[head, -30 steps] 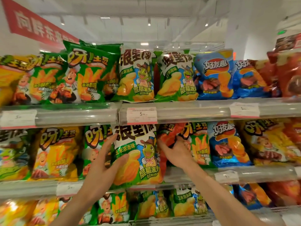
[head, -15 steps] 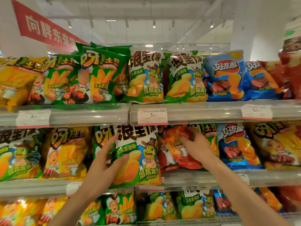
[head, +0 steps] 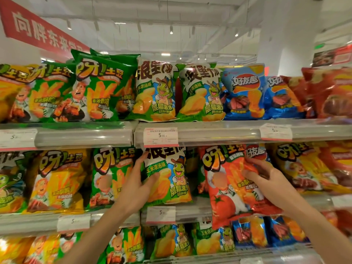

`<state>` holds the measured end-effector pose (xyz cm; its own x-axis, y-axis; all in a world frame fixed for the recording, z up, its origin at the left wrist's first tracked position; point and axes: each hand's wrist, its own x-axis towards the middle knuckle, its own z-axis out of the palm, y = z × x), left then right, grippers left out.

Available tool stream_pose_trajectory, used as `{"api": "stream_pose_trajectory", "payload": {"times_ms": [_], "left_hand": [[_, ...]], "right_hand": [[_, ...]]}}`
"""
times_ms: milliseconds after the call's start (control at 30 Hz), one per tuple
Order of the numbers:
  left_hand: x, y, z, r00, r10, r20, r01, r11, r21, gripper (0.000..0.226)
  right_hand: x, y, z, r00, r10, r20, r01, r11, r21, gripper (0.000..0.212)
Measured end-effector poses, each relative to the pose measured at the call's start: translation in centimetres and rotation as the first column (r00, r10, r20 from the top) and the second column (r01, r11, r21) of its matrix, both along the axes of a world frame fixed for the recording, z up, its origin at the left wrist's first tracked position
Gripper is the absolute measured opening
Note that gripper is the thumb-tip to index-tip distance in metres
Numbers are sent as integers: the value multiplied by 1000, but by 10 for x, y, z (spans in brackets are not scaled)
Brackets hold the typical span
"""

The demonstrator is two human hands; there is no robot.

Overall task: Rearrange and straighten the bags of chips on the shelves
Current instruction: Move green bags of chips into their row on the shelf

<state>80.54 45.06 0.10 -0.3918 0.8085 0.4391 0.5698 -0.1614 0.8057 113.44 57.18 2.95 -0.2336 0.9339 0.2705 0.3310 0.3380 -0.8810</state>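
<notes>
Gripping the left edge of a white-and-green chip bag (head: pixel 167 174) on the middle shelf (head: pixel 192 211), the left hand (head: pixel 138 184) is curling its thumb over the front. At 3 o'clock from it, the right hand (head: pixel 263 177) is pinching a red tomato chip bag (head: pixel 228 187), which is tilting out over the shelf's front edge.

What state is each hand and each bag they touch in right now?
left hand: gripping the frog bag's left edge
frog bag: upright on the middle shelf
right hand: holding the red tomato bag
red tomato bag: pulled forward, hanging over the shelf edge
</notes>
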Motion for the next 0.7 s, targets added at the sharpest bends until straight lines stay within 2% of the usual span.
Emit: {"api": "stream_pose_trajectory", "payload": {"times_ms": [133,300,400,533,700], "left_hand": [[8,25,3,1000,-2,-28,2,1000,-14,67],[2,43,1,998,56,5,-55,998,-10,64],[-3,47,-10,999,30,16,-30,998,-54,65],[0,48,-21,999,23,-50,-32,979,-200,63],[0,48,-24,988,69,-135,-91,982,-164,64]], "right_hand": [[15,-7,-8,999,36,-9,-36,999,-14,38],[26,-12,-17,999,31,-17,-32,999,-32,38],[28,-13,-20,999,41,-23,-41,999,-25,38],[24,-11,-25,998,41,-50,-44,998,-48,39],[17,-12,-31,990,62,-124,-69,996,-53,40]]}}
